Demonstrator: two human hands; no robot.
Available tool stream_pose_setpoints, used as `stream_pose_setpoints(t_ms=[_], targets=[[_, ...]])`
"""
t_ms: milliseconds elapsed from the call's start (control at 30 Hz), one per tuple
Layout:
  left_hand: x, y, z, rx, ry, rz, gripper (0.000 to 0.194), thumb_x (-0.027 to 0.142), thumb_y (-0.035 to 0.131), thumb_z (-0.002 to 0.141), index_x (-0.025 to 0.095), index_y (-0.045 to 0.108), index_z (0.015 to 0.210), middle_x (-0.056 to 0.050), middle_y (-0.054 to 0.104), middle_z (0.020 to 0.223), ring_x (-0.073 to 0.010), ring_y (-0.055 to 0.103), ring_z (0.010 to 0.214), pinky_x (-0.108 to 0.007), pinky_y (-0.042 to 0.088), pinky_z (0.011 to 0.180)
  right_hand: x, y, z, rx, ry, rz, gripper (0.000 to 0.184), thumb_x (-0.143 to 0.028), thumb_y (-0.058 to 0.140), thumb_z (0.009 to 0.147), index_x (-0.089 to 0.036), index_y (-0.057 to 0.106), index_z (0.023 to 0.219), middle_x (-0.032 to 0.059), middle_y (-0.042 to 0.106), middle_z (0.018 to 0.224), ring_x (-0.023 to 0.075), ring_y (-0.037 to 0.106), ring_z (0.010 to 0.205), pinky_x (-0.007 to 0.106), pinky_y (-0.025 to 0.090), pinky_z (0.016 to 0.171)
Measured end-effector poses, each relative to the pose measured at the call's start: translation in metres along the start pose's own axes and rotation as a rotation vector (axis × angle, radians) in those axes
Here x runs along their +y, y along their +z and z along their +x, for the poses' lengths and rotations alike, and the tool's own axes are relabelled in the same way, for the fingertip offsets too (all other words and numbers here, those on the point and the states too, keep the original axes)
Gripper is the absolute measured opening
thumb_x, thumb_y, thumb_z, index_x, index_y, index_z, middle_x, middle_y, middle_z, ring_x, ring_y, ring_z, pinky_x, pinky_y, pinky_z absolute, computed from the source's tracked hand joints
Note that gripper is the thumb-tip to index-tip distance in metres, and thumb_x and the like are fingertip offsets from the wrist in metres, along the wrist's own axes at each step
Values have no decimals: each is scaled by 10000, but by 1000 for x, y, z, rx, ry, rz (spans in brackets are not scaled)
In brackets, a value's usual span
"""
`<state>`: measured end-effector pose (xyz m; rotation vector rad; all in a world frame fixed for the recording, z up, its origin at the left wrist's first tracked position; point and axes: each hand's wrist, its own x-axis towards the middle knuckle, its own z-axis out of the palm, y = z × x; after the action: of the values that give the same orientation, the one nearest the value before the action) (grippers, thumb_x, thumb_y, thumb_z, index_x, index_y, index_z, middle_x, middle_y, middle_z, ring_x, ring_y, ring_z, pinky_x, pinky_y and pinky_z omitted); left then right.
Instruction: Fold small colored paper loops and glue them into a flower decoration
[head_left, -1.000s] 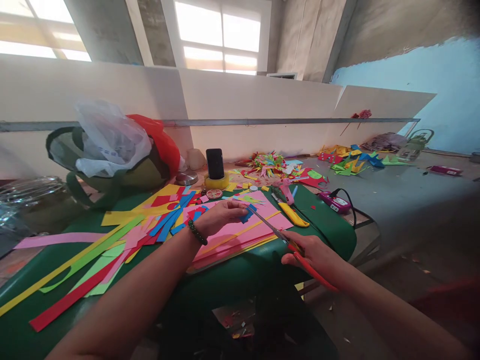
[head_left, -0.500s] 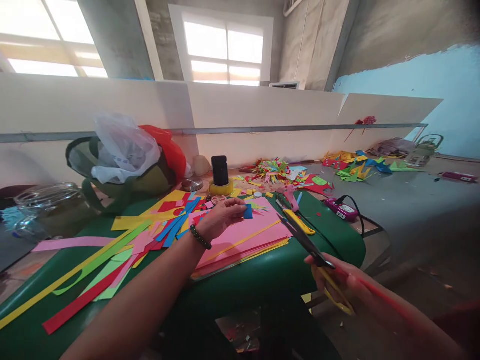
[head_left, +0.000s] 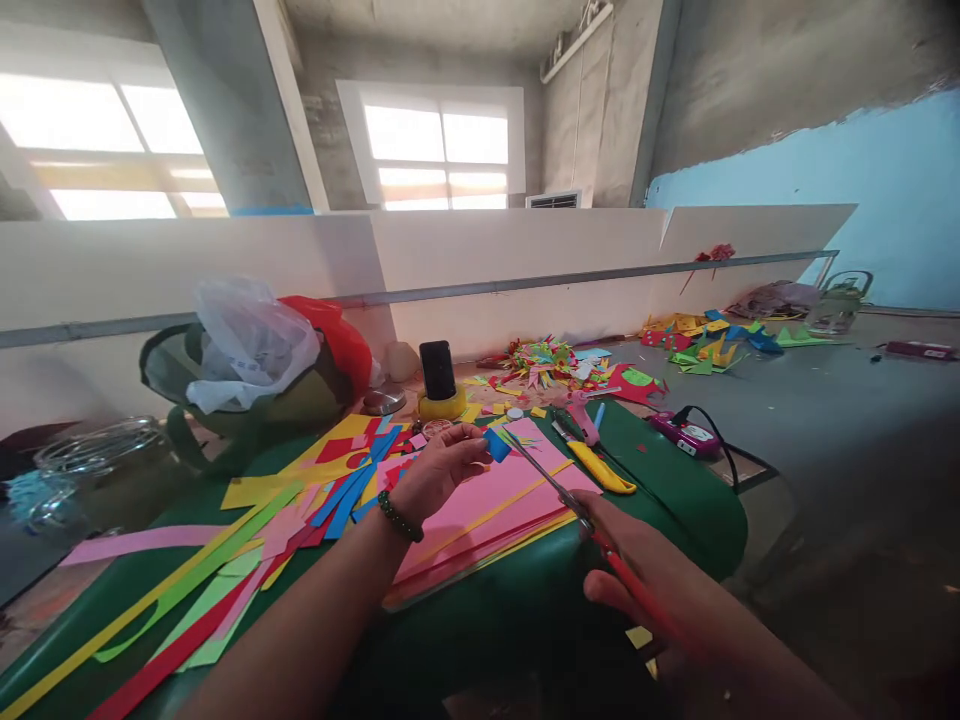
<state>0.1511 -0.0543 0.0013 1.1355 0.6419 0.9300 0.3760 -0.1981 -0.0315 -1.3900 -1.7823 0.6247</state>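
Between thumb and fingers, my left hand pinches a small blue piece of paper above the pink paper sheets. My right hand is closed around the handles of a pair of scissors. The blades point up and left, their tips close to the blue paper's right edge; whether they touch it I cannot tell. Part of the handles is hidden by my fingers. A yellow-handled tool and a pink glue gun lie just beyond the scissors.
Coloured paper strips spread over the green cover at left. Behind stand a phone on a yellow tape roll and a bag with plastic inside. A purple power strip sits at right, paper scraps at the back.
My right hand has brought the scissors left and up, from the right side to the blue paper. The blue paper is tilted more in my left hand. The view has tipped upward.
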Motion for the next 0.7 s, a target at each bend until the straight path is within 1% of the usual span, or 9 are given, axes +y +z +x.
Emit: stream_pose_setpoints(t_ms=[100,233,367,433,533,700], targets=[[1,1,0,-9,7,5,387,305,902,518,162,595,704,27,621,641,-105,624,638,-200,485,597,-2,1,2,3,24,-77,554,-507,687,725,-248,593,1206,85,675,979,235,634,822,315,529,718],[1,2,0,-32,4,-10,385,302,904,521,160,603,715,15,653,668,-112,641,659,-211,505,628,-4,-3,-1,-18,16,-150,497,-471,709,719,-268,609,1161,73,681,927,236,642,760,331,522,683],[1,5,0,-57,-5,-40,388,294,910,517,157,603,711,13,663,656,-113,647,646,-218,512,639,-9,-5,-2,-31,1,-183,462,-447,706,737,-287,603,1158,71,679,902,249,646,790,336,514,677],[0,6,-1,-70,-3,-44,378,288,905,531,156,603,714,12,667,655,-112,648,643,-219,511,641,-12,-4,-2,-48,1,-193,448,-452,693,751,-272,596,1150,66,675,904,235,641,784,314,504,665],[0,8,-3,-79,-17,-37,361,276,898,550,155,601,716,6,678,665,-115,655,654,-224,513,657,-17,-3,-1,-74,6,-217,415,-466,664,776,-246,590,1119,54,665,867,199,610,725,278,477,632],[2,11,-5,-72,-41,-35,360,272,898,550,155,598,712,8,683,670,-111,658,654,-221,507,663,-22,-4,0,-130,29,-257,403,-489,555,848,-196,554,1125,36,618,790,160,538,625,249,422,557]])
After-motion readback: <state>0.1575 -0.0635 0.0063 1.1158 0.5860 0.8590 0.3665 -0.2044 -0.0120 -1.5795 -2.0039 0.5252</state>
